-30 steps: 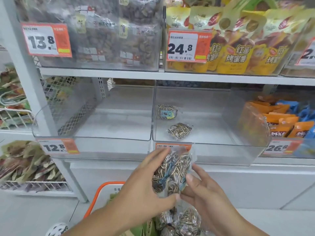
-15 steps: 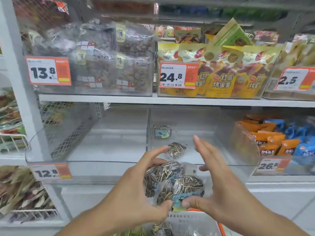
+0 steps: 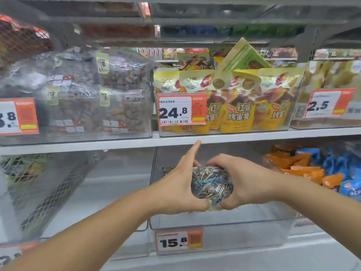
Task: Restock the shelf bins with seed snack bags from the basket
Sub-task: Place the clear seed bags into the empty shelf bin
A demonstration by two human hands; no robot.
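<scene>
Shop shelving fills the view, with clear plastic bins ranged along a white shelf (image 3: pixel 254 136) and orange price tags clipped to their fronts. On the lower tier, the middle clear bin (image 3: pixel 224 222) carries a tag reading 15.8 (image 3: pixel 178 241); beside it to the right lie orange and blue snack packs (image 3: pixel 312 171).

Both hands reach over the bin's front wall and hold a cluster of sunflower seed bags (image 3: pixel 212 184) between them, above the bin floor. The left hand (image 3: pixel 179 184) cups the bundle's left side, thumb underneath, forefinger pointing straight up. The right hand (image 3: pixel 244 182) curls over the top and right side, thumb below. Another seed bag (image 3: pixel 168 170) shows behind the left hand, deeper in the bin.

The bags look light, with thin, slick, crinkly film over loose seeds, so they should shift and slide against one another. Squeezing the bundle from both sides with the thumbs beneath seems the safest hold.
</scene>
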